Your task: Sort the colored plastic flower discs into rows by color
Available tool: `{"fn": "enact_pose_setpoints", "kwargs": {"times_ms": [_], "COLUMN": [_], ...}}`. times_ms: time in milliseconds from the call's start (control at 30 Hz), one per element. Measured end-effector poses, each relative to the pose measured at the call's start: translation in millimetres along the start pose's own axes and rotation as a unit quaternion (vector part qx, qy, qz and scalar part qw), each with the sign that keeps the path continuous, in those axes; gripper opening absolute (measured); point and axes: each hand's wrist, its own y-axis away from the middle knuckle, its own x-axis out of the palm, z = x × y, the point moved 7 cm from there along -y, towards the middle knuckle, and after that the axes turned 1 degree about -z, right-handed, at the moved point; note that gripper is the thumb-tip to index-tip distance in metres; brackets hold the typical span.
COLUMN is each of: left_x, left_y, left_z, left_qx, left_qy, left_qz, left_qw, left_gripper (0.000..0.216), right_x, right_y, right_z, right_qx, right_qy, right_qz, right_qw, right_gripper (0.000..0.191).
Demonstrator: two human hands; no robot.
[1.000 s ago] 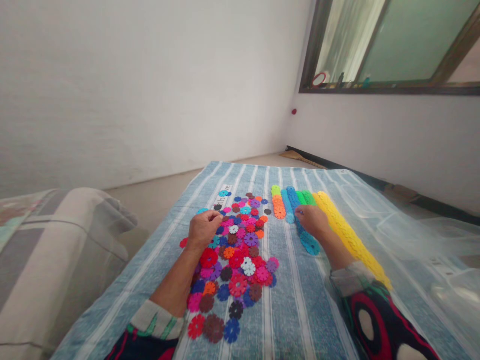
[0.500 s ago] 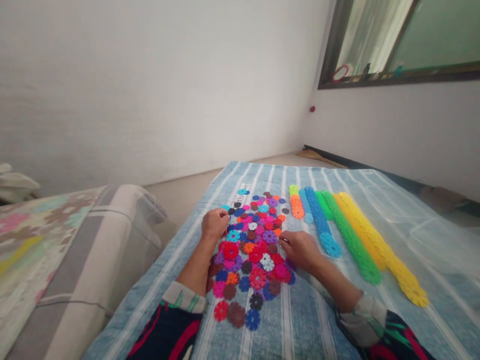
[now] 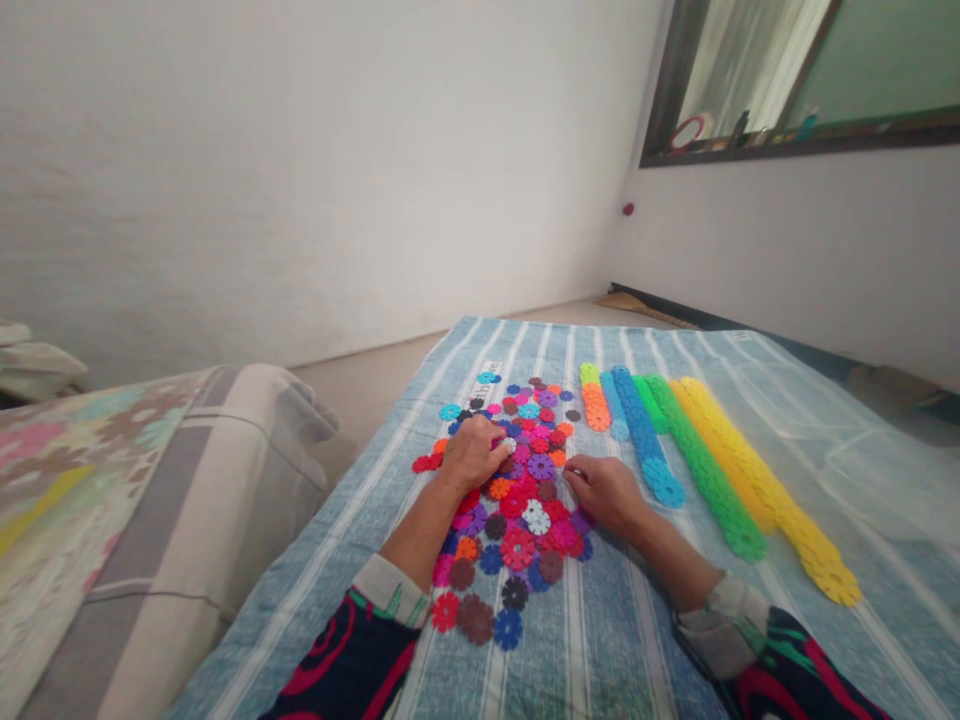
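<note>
Left hand (image 3: 472, 450) over the upper left part of a loose, multicoloured pile of flat, round, notched plastic discs (image 3: 517, 548); fingers bent down, tips mostly hidden, can't tell if its grip holds one. Fingertips reach near a small white notched disc (image 3: 508, 446).

Right hand (image 3: 606, 492) at the right edge of the pile, beside a purple notched disc (image 3: 541, 466), fingers curled, thumb close to forefinger. Can't tell if anything is pinched in that grip.

Pile lies on a blue cloth with white stripes (image 3: 615, 620) covering the counter, between and in front of the hands; red, pink, purple, orange, brown, black and dark blue discs, many overlapping. Pale white discs (image 3: 535, 516) sit on top, toward the near half.

Right of the pile, overlapping discs laid in rows: short lime-and-orange row (image 3: 597, 405), short light blue row (image 3: 619, 428), longer blue row (image 3: 643, 430), long green row (image 3: 712, 480), long yellow row (image 3: 810, 560) farthest right. Clear plastic (image 3: 885, 480) beyond the yellow, shape blurred.

Far left, separate: grey-and-beige striped fabric (image 3: 262, 480). White wall (image 3: 300, 180) behind; dark-framed window (image 3: 652, 110) upper right.
</note>
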Motion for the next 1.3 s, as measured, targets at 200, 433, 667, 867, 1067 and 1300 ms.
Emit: {"fn": "enact_pose_setpoints", "kwargs": {"times_ms": [200,433,667,867,1067,1300], "left_x": [-0.8,-11.6,-24.1,-27.3,-31.9,-37.6], "left_y": [-2.2,-1.0,6.3,9.9,12.1,25.3], "left_z": [13.7,48.3,64.1,75.5,79.3,65.5], "left_qx": [-0.008,-0.085,-0.165,-0.199,-0.192,-0.178], "left_qy": [0.005,0.007,-0.057,-0.074,-0.072,-0.049], "left_qz": [0.031,0.055,0.015,0.008,0.043,0.096], "left_qw": [0.999,0.995,0.984,0.977,0.978,0.978], "left_gripper": [0.01,0.013,0.019,0.022,0.019,0.013], "right_x": [-0.3,2.1,2.8,4.4,5.2,9.4], "right_y": [0.9,0.4,0.3,0.9,1.5,-0.1], "right_z": [1.0,-1.4,-2.8,-4.7,-4.6,-6.6], "right_qx": [-0.002,0.002,0.007,0.01,0.012,0.015], "right_qy": [-0.003,-0.011,-0.022,-0.023,-0.013,0.002], "right_qz": [-0.005,0.002,0.007,0.005,-0.001,-0.005], "right_qw": [1.0,1.0,1.0,1.0,1.0,1.0], "right_gripper": [0.026,0.025,0.025,0.025,0.026,0.025]}}
